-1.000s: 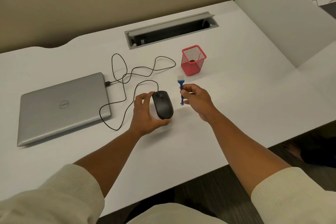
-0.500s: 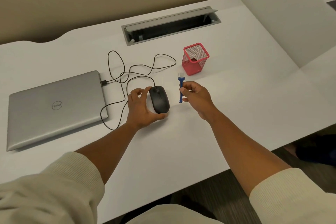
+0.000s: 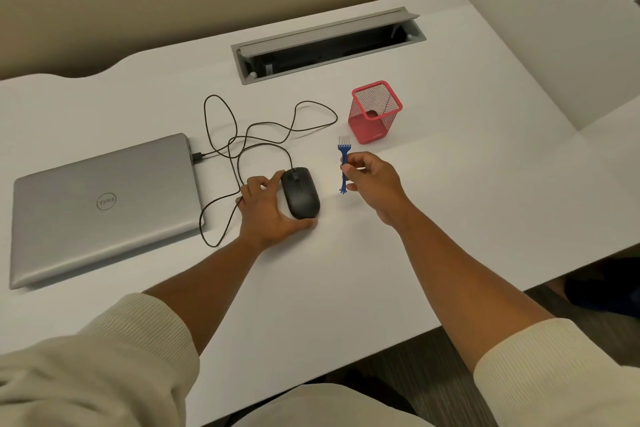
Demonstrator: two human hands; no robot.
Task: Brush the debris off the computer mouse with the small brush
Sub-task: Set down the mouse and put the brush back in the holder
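Note:
A black wired computer mouse lies on the white desk, its cable looping away to the laptop. My left hand grips the mouse from its left side, with the thumb at its near end. My right hand is just right of the mouse and pinches the handle of a small blue brush. The brush stands upright with white bristles pointing away from me. A narrow gap separates the brush from the mouse.
A closed silver laptop sits to the left. A red mesh pen cup stands just beyond the brush. A grey cable tray opening is set in the desk's far side. A white partition rises at the right.
The camera view has shifted a little. My left hand has settled on the mouse's left side, and my right hand holds the brush in nearly the same spot beside it.

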